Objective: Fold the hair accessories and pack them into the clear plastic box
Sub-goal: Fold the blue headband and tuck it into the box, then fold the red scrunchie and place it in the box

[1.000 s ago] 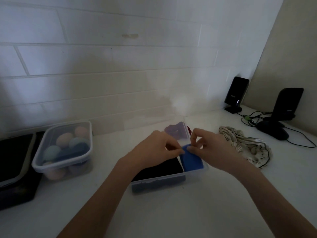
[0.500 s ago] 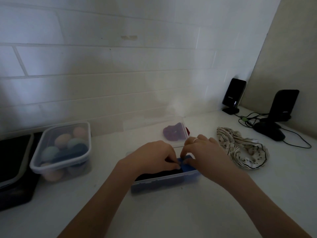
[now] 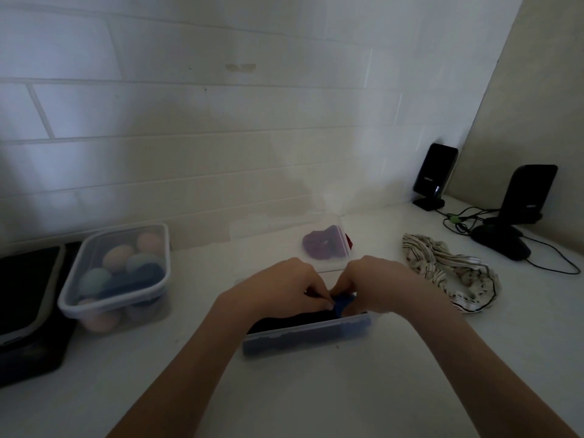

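Note:
The clear plastic box sits on the white counter in front of me, its near wall showing dark fabric inside. A black folded accessory fills its left part. My left hand and my right hand meet over the box, fingertips pinching a blue accessory pressed down into the right end. A striped white accessory lies loose to the right. A purple scrunchie shows behind a clear lid leaning at the back.
A lidded clear container of pastel round items stands at the left, beside a black case. Two black stands with cables occupy the back right corner. A tiled wall rises behind.
Both hands have lowered the blue accessory from above the box rim down into the box's right end. My hands now sit closer together and lower.

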